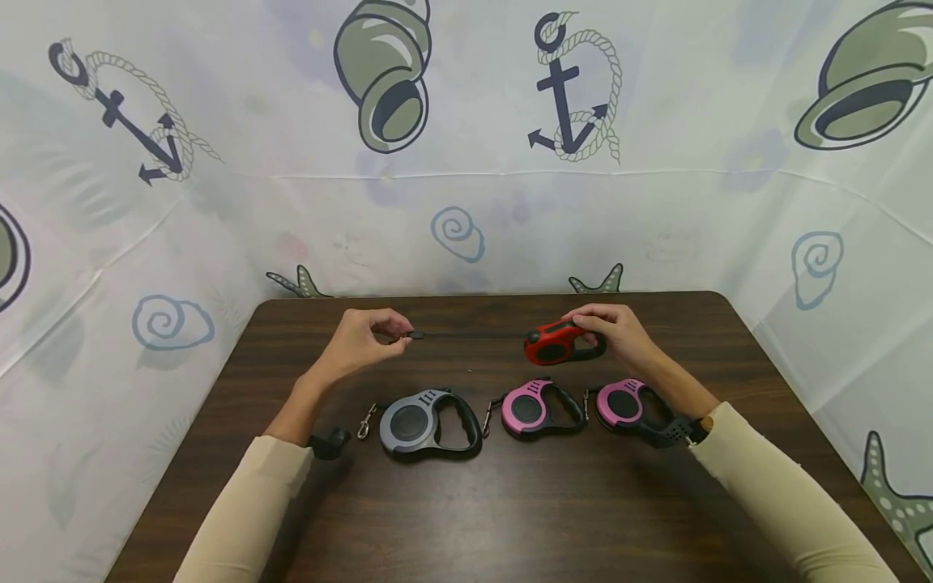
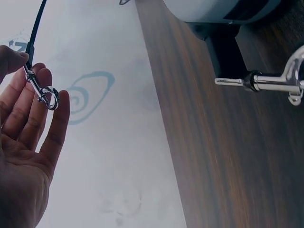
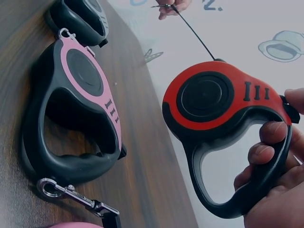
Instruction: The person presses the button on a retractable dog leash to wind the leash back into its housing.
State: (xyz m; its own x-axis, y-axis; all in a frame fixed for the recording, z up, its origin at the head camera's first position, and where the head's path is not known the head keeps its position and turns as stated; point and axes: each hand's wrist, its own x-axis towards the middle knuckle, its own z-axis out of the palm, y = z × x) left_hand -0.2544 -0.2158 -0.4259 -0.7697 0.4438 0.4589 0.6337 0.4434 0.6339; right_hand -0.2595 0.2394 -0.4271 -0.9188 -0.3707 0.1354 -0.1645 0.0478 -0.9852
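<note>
My right hand (image 1: 603, 330) grips the black handle of a red retractable leash (image 1: 554, 343) above the far side of the table; in the right wrist view its fingers (image 3: 266, 154) curl through the handle of the red leash (image 3: 213, 102). My left hand (image 1: 389, 336) pinches the leash's metal snap clip (image 2: 43, 92) between thumb and fingers (image 2: 35, 102). A thin black cord (image 1: 474, 334) runs taut between the clip and the red housing.
Three more leashes lie in a row on the dark wooden table (image 1: 510, 502): a grey one (image 1: 426, 421) and two pink ones (image 1: 539, 407) (image 1: 630, 405). The grey one's clip (image 2: 266, 81) lies beside it. A patterned cloth backdrop (image 1: 466, 202) surrounds the table.
</note>
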